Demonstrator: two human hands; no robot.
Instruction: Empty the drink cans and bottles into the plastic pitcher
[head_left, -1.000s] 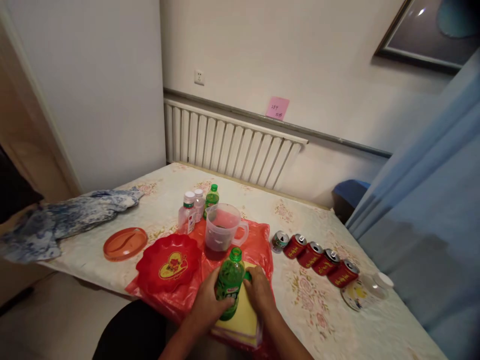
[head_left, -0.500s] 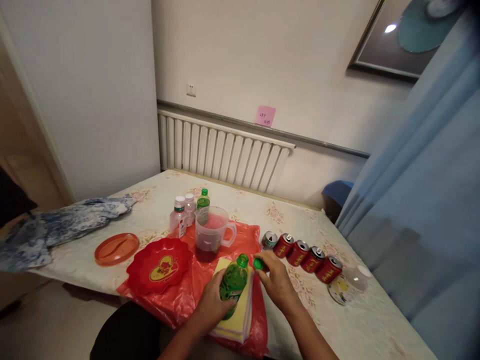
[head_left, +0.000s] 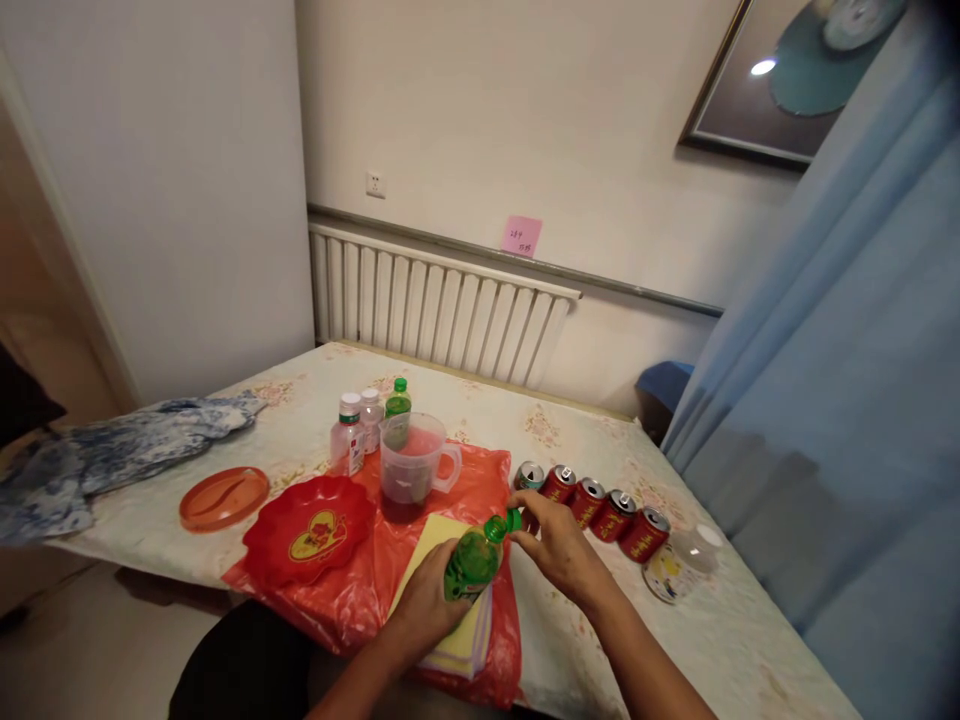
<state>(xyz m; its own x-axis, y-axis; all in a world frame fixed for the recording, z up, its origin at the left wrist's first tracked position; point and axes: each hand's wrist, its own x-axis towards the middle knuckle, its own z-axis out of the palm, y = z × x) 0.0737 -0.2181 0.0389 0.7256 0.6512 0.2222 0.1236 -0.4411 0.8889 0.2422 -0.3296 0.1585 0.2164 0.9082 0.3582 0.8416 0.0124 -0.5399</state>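
My left hand (head_left: 429, 598) is wrapped round a green plastic bottle (head_left: 471, 566), which tilts to the right above a yellow cloth (head_left: 471, 640). Between the thumb and fingers of my right hand (head_left: 556, 540) is a green bottle cap (head_left: 514, 519), right beside the bottle's mouth. Whether cap and mouth touch, I cannot tell. Behind the bottle stands a clear measuring jug (head_left: 409, 475) with dark liquid inside. Under the cloth and jug lies a red plastic sheet (head_left: 360, 590).
Left of the jug are a red scalloped plate (head_left: 352, 515), an orange lid (head_left: 225, 498) and two clear bottles with white caps (head_left: 346, 440). Another green bottle (head_left: 398, 400) stands behind. Several red cans (head_left: 611, 515), a teal can (head_left: 529, 476) and a clear jar (head_left: 682, 565) line the right.
The bottle in my left hand has tipped further to the right. The cap in my right hand is closer to its mouth. The whole view has shifted slightly.
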